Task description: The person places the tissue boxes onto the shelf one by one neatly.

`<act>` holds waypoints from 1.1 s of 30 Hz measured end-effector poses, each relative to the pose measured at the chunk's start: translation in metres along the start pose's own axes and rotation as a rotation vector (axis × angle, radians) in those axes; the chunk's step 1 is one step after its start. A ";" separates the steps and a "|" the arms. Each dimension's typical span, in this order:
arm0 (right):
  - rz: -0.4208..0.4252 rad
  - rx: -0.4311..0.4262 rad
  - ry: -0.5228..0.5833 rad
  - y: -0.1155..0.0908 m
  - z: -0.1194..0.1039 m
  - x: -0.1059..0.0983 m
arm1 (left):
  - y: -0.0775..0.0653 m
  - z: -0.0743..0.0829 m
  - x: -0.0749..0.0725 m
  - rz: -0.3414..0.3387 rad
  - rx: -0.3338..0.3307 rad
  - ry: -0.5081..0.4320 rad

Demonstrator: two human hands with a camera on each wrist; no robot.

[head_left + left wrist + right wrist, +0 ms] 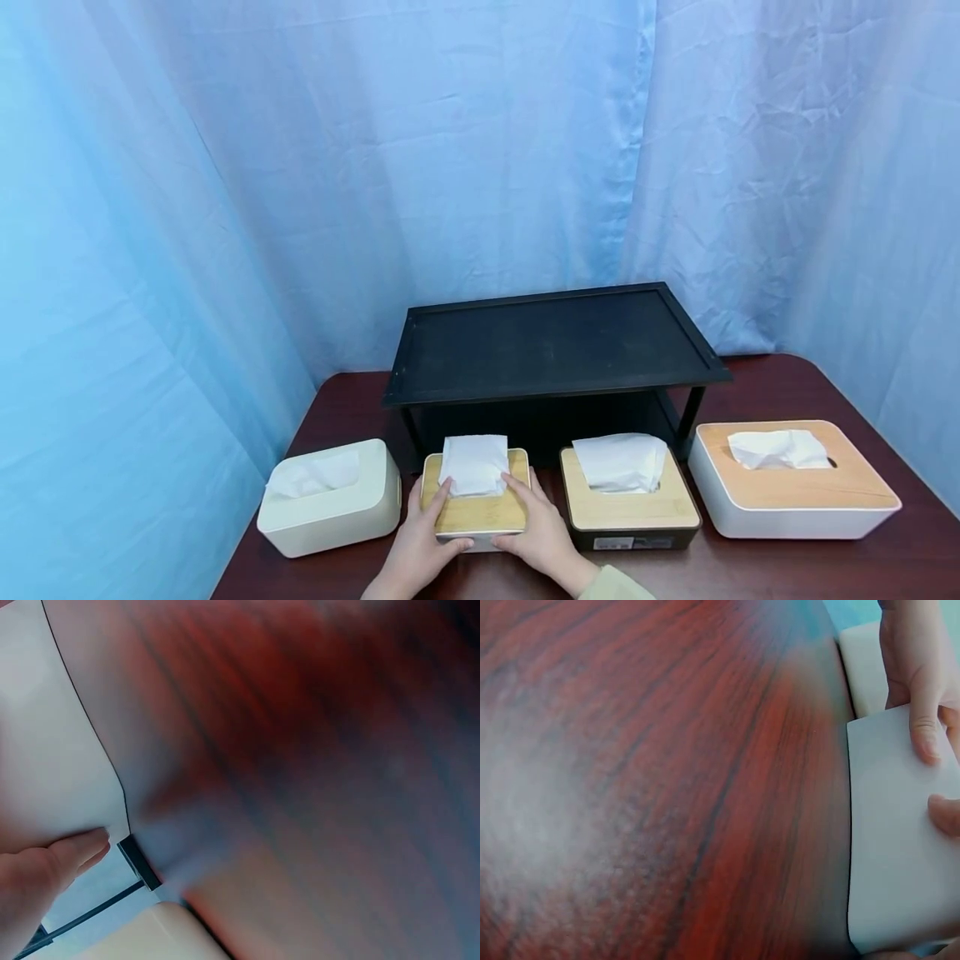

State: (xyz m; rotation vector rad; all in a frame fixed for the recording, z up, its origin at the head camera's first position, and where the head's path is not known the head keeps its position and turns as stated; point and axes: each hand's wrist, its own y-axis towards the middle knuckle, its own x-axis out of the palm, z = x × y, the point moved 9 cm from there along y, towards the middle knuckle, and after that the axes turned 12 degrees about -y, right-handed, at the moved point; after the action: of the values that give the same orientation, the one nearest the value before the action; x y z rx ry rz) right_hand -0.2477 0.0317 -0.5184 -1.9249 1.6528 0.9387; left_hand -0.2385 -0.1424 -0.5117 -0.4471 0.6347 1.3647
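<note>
A small tissue box point(480, 519) with a bamboo lid and white sides sits in front of the black stand, a white tissue point(475, 467) sticking up from its slot. My left hand point(422, 540) grips its left side, thumb on the front face. On the opposite side my right hand point(542, 533) holds it the same way, with one finger over the lid near the tissue. Both thumbs press the white front wall point(889, 847) in the right wrist view. In the left wrist view, fingers point(79, 851) lie along the box's white side point(60, 742).
To the left stands a pale green-white tissue box point(337, 500). A dark box with a bamboo lid point(637, 508) is close on the right, and a larger white box with a wooden lid point(810, 492) lies farther right. Behind is a two-level black stand point(555, 342) on the dark red table point(337, 575).
</note>
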 end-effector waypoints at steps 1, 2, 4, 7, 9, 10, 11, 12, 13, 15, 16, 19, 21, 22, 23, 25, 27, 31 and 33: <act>0.004 0.004 0.003 0.000 0.000 -0.001 | 0.000 0.000 0.000 0.004 -0.003 -0.006; 0.007 0.006 0.005 0.000 -0.001 -0.002 | 0.000 0.001 0.000 0.008 -0.003 -0.006; 0.017 0.010 0.006 0.000 -0.002 -0.004 | 0.001 0.001 -0.001 0.029 0.008 0.001; 0.046 0.008 0.007 0.001 -0.005 -0.010 | 0.002 0.006 -0.007 0.079 0.051 0.017; 0.076 0.004 0.006 0.002 -0.008 -0.015 | 0.004 0.012 -0.012 0.115 0.079 0.023; 0.090 0.002 0.008 0.003 -0.009 -0.018 | 0.005 0.015 -0.014 0.131 0.095 0.026; 0.106 -0.002 0.015 0.005 -0.010 -0.020 | 0.007 0.018 -0.016 0.144 0.106 0.027; 0.121 -0.004 0.019 0.007 -0.011 -0.023 | 0.009 0.021 -0.017 0.153 0.113 0.026; 0.134 -0.005 0.023 0.008 -0.012 -0.025 | 0.011 0.023 -0.019 0.163 0.119 0.024; 0.144 -0.006 0.039 0.012 -0.012 -0.027 | 0.016 0.025 -0.019 0.175 0.126 0.019; 0.146 -0.005 0.044 0.014 -0.012 -0.027 | 0.018 0.025 -0.019 0.178 0.132 0.018; 0.136 0.009 0.054 0.017 -0.007 -0.025 | 0.024 0.023 -0.017 0.168 0.125 -0.002; 0.129 0.024 0.058 0.019 -0.003 -0.022 | 0.028 0.020 -0.014 0.152 0.120 -0.008; 0.126 0.034 0.062 0.020 -0.001 -0.020 | 0.029 0.018 -0.012 0.143 0.115 -0.010; 0.124 0.043 0.064 0.021 0.001 -0.018 | 0.031 0.016 -0.010 0.133 0.106 -0.018; 0.123 0.055 0.068 0.022 0.004 -0.015 | 0.033 0.012 -0.008 0.122 0.091 -0.025; 0.121 0.058 0.077 0.024 0.006 -0.013 | 0.034 0.008 -0.006 0.119 0.072 -0.029; 0.120 0.050 0.084 0.027 0.007 -0.012 | 0.035 0.006 -0.004 0.129 0.054 -0.037; 0.115 0.048 0.075 0.028 0.007 -0.012 | 0.036 0.006 -0.003 0.130 0.055 -0.043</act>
State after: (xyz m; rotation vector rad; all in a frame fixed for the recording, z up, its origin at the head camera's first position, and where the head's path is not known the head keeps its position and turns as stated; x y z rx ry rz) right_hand -0.2771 0.0392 -0.5113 -1.8710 1.8286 0.8710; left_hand -0.2735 -0.1348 -0.5026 -0.3363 0.6736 1.4720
